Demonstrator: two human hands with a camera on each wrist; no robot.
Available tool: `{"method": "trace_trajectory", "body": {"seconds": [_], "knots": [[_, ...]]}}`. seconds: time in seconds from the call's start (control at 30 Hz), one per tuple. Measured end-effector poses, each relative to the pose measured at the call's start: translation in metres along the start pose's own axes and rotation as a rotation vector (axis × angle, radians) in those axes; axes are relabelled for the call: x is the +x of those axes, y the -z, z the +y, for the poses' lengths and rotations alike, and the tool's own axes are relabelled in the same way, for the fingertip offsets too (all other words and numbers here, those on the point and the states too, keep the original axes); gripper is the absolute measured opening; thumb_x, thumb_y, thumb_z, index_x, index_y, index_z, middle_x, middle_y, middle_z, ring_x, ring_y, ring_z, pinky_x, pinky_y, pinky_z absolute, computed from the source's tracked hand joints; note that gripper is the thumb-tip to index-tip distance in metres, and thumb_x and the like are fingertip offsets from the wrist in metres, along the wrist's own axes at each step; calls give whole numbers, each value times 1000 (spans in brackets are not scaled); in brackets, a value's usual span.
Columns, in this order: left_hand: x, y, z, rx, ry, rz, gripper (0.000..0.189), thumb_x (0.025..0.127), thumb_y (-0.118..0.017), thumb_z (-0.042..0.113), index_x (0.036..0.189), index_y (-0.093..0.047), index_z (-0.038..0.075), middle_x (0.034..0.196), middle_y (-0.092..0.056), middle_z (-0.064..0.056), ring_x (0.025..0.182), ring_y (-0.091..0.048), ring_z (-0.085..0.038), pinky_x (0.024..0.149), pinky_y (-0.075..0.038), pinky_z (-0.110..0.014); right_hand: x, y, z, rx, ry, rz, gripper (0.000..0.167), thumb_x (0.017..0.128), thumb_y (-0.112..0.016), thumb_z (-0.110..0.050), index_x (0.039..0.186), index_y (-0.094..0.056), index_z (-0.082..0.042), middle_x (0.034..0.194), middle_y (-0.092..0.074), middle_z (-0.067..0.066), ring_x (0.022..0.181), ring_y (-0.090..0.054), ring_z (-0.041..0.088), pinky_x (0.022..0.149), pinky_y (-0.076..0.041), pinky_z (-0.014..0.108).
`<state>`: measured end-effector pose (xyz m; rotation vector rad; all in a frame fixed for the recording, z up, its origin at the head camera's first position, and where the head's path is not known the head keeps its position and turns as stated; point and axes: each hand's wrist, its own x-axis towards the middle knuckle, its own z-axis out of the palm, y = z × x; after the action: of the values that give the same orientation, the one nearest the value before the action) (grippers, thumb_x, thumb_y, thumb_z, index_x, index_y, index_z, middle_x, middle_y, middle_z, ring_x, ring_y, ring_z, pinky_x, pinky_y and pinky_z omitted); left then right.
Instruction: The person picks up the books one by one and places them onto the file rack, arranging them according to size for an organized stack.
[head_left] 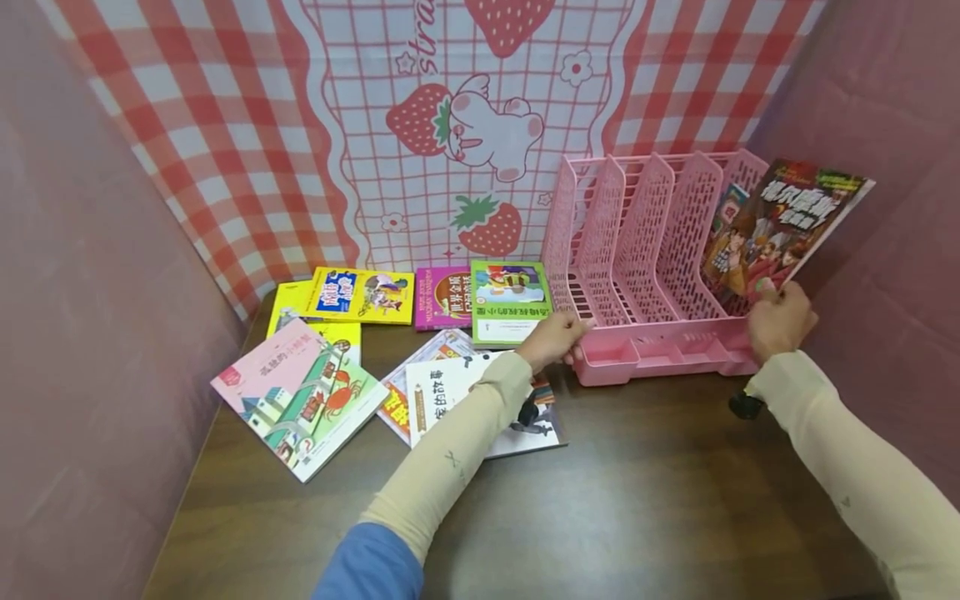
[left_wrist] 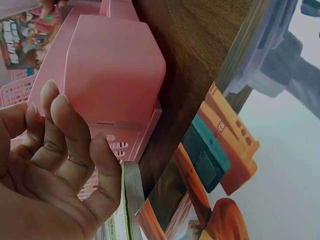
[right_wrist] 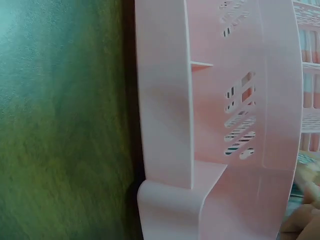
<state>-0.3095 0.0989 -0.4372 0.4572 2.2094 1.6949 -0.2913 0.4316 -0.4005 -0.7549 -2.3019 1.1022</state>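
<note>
A pink file rack (head_left: 678, 350) with upright perforated dividers stands at the back right of the table. At its front left corner, my left hand (head_left: 553, 340) grips the edge with curled fingers; the left wrist view shows those fingers (left_wrist: 70, 120) bent beside the rack's pink end. A dark comic book (head_left: 798, 208) leans to the right in the rightmost slot, partly above the rack. My right hand (head_left: 782, 321) pinches it near its lower edge, thumb on the cover. Behind it shows the top of a thinner blue book (head_left: 733, 198). Only part of the right hand (right_wrist: 302, 220) shows in its wrist view.
Left of the rack lie a green book (head_left: 510, 292), a purple book (head_left: 441, 296) and yellow books (head_left: 375, 296). A white book (head_left: 442, 375) lies partly under my left forearm. A pink crab book (head_left: 300, 396) is farther left. A checked cloth (head_left: 480, 125) hangs behind.
</note>
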Motion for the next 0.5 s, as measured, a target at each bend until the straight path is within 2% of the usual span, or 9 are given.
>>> {"method": "trace_trajectory", "body": {"seconds": [0.07, 0.17, 0.33, 0.43, 0.5], "knots": [[1, 0, -1, 2, -5, 4, 39, 107, -59, 30, 74, -51, 10, 60, -59, -4, 45, -50, -12, 67, -56, -52, 2, 0, 0, -45, -7, -60, 53, 109, -36, -44, 130, -54, 1, 133, -58, 26, 135, -44, 41, 107, -36, 51], [2, -1, -2, 18, -14, -1, 39, 107, -58, 29, 74, -51, 10, 59, -59, -4, 45, -51, -12, 64, -56, -49, 5, 1, -2, -118, -7, -135, 60, 110, -32, -46, 135, -55, 3, 131, -61, 29, 137, -42, 44, 109, -35, 52], [2, -1, -4, 23, -20, -6, 39, 107, -59, 31, 75, -52, 10, 60, -60, -4, 45, -51, -12, 58, -54, -44, 11, 1, -10, -213, 34, -217, 63, 110, -27, -44, 146, -52, 1, 144, -49, 33, 139, -36, 52, 115, -29, 57], [1, 0, -5, 11, -29, 2, 38, 107, -59, 31, 75, -52, 10, 60, -60, -4, 45, -51, -12, 60, -56, -47, 14, 2, -15, -262, 59, -266, 64, 108, -29, -45, 143, -54, 2, 144, -48, 34, 136, -37, 55, 115, -28, 60], [1, 0, -5, 12, -35, 2, 39, 107, -59, 30, 75, -52, 9, 60, -59, -4, 45, -51, -12, 63, -57, -50, 14, 4, -17, -288, 31, -331, 66, 105, -35, -51, 142, -55, 1, 144, -47, 36, 133, -36, 56, 112, -28, 65]]}}
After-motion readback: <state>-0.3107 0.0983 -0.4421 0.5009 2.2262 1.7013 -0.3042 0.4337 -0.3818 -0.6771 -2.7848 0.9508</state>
